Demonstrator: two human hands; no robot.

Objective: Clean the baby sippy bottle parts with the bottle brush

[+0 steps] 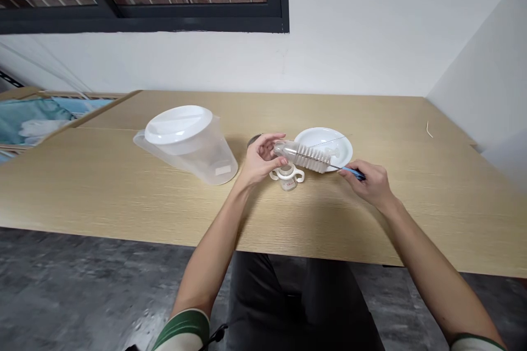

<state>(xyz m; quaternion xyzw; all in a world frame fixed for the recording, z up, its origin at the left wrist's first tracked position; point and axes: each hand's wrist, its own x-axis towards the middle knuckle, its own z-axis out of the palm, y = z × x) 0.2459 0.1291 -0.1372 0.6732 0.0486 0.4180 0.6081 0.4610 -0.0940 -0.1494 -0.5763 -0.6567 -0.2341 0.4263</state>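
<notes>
My left hand (pixel 263 158) grips a small clear cup-like piece (pixel 284 148) between thumb and fingers. My right hand (pixel 368 182) is closed on the blue handle of a bottle brush (pixel 312 158), whose white bristles point left, with the tip at or inside the clear piece. Just below them, a small clear bottle (pixel 289 183) with a white two-handled ring stands on the table. Behind the brush is a white bowl (pixel 345 149) with a clear item and a thin wire-like line in it. A dark round object (pixel 254 139) is partly hidden behind my left hand.
A large translucent pitcher (pixel 206 153) with a white lid stands left of my hands on the wooden table (pixel 164 208). A thin pale strip (pixel 429 130) lies at the right. Bins with blue cloth and plastic (pixel 39 120) are at the far left, and a wall rises behind.
</notes>
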